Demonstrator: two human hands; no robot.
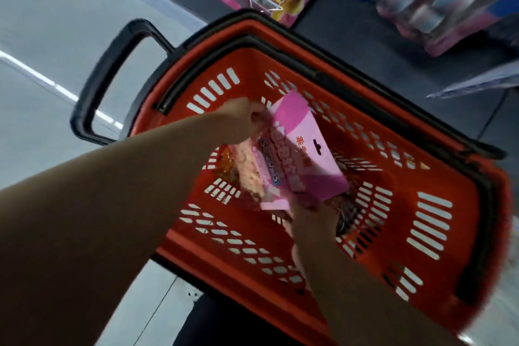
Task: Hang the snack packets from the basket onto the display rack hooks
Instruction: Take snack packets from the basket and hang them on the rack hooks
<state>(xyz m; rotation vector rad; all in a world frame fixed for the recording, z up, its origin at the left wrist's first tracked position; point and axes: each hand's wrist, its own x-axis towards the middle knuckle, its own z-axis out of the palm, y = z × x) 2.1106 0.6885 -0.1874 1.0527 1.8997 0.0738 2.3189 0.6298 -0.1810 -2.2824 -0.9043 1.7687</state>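
Open from above: red slotted plastic basket [429,222], right half bare and reachable. Hemmed in by black rim bars [280,48] all round. Crowded at centre by pink snack packets [306,154] and both forearms.

I reach both bare forearms downward, my left hand [242,116] and right hand [311,218] pinching with curled fingers.

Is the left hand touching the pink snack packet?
Touching. The head view shows the left hand with fingers curled on the upper edge of the pink snack packet above the red plastic basket.
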